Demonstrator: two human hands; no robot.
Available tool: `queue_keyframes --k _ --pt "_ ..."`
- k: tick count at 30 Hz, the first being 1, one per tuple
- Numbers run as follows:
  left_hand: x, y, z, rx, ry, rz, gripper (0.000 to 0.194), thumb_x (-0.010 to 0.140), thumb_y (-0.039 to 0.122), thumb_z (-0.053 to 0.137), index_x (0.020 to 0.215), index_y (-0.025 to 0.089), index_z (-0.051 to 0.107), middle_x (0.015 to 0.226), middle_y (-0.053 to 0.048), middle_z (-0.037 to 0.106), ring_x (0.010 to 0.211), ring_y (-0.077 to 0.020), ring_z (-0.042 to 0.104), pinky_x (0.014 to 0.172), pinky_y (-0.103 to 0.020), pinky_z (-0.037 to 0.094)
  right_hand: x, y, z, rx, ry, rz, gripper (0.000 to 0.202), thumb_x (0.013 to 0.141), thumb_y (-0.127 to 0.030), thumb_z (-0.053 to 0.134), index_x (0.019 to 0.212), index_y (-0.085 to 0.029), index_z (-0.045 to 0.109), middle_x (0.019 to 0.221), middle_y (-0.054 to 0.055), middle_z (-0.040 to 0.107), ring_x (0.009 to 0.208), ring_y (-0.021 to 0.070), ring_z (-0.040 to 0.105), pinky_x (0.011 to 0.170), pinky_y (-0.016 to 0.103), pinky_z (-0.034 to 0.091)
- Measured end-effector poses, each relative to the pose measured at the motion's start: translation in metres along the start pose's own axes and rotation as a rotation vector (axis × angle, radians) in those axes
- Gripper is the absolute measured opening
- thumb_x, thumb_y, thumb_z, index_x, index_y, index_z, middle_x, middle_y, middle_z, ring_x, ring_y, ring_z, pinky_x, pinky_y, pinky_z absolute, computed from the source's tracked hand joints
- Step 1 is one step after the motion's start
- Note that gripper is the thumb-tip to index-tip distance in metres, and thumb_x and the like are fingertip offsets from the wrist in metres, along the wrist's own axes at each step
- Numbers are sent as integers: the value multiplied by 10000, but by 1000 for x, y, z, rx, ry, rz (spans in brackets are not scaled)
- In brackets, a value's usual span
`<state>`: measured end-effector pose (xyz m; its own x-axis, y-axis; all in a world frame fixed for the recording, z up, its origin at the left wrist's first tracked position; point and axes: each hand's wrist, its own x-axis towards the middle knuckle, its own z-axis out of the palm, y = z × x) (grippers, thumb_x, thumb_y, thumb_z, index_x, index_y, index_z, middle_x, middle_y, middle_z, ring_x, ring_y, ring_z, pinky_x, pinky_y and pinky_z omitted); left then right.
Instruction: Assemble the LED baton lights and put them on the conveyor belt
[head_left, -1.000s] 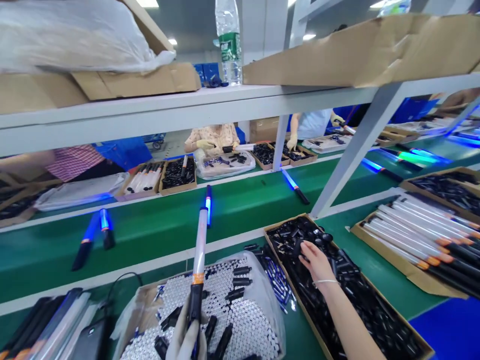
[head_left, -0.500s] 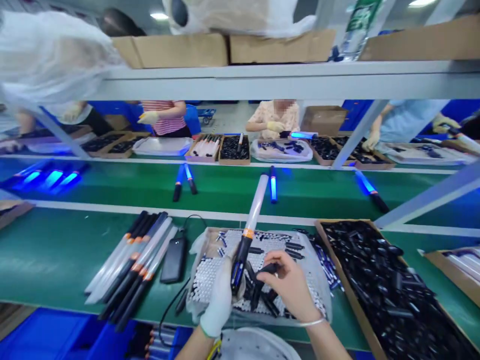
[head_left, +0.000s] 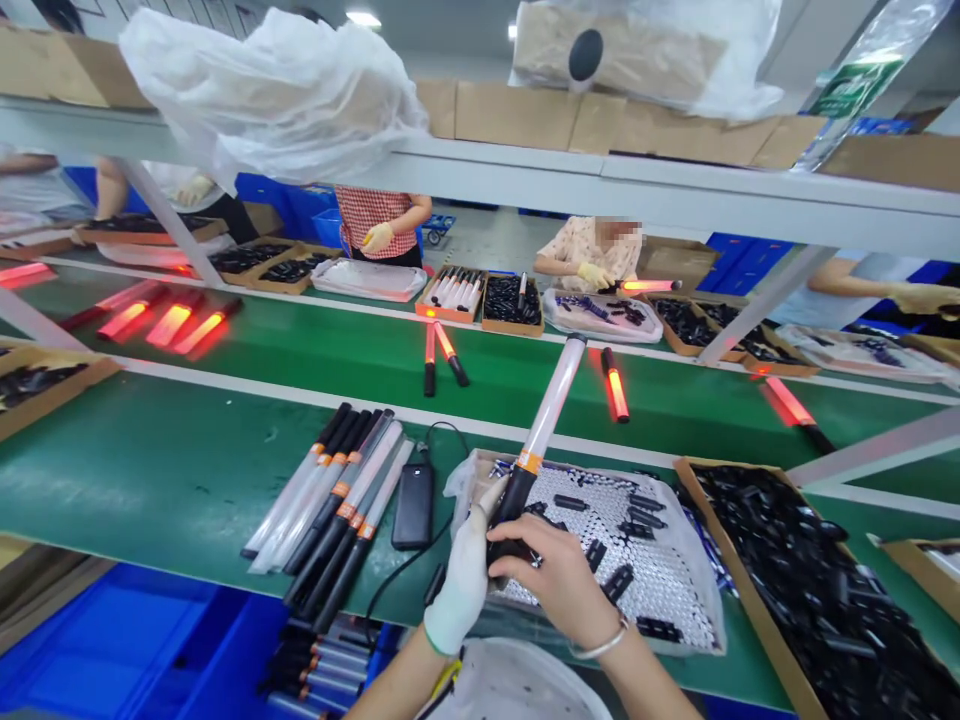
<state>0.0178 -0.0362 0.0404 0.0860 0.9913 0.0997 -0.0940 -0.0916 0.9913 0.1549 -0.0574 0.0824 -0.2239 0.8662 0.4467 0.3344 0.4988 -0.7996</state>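
Note:
My left hand (head_left: 463, 575), in a white glove, is wrapped round the black handle of a light stick (head_left: 547, 410), which has a clear tube and an orange band and tilts up to the right. My bare right hand (head_left: 551, 570) is closed on a black piece (head_left: 510, 548) at the lower end of the handle. Both hands are over the near left part of a plastic-lined tray (head_left: 716, 640) of small silvery cylinders and black parts. To the left, several light sticks (head_left: 341, 500) lie beside a black power bank (head_left: 413, 505).
A box of black parts (head_left: 810, 580) stands on the right. Beyond, red-glowing sticks (head_left: 616, 388) lie on the green belt (head_left: 517, 370). A shelf (head_left: 510, 175) crosses above. People work across the belt; one gloved hand (head_left: 596, 276) holds a lit stick.
The view has shifted left. My right hand has brought the black piece against the handle's lower end. The lit sticks have turned from blue to red.

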Motion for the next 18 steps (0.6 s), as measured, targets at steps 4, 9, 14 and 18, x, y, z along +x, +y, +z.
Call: queue_keyframes --k 4,9,14,18 --pt "-2 -12 -15 -31 -14 5 634 901 619 402 1277 160 624 1408 -81 503 1402 -253 333 1230 -389 152 3 -5 10 -19 0 28 244 889 -446 641 972 -228 715 785 -2 633 674 111 548 645 199 449" --pt "-7 -23 -29 -72 36 -92 682 839 655 493 1279 149 622 1430 -100 475 1400 -280 334 1227 -393 156 2 -8 29 -130 95 -35 336 890 -480 622 1131 -253 680 895 40 587 774 145 565 707 237 498" --pt "-8 10 -33 -265 -175 -58 587 991 506 243 1442 191 446 1510 -48 371 1417 -200 307 1225 -363 155 0 -10 53 -353 372 -20 784 755 -622 697 1411 -264 459 1084 97 461 873 203 533 731 324 528" --pt "-6 31 -36 -224 -149 -47 557 932 487 460 1406 197 501 1422 -81 487 1327 -238 433 1148 -364 334 -2 -11 59 -224 408 113 935 697 -728 669 1455 -266 374 1076 75 463 749 159 475 639 285 482"
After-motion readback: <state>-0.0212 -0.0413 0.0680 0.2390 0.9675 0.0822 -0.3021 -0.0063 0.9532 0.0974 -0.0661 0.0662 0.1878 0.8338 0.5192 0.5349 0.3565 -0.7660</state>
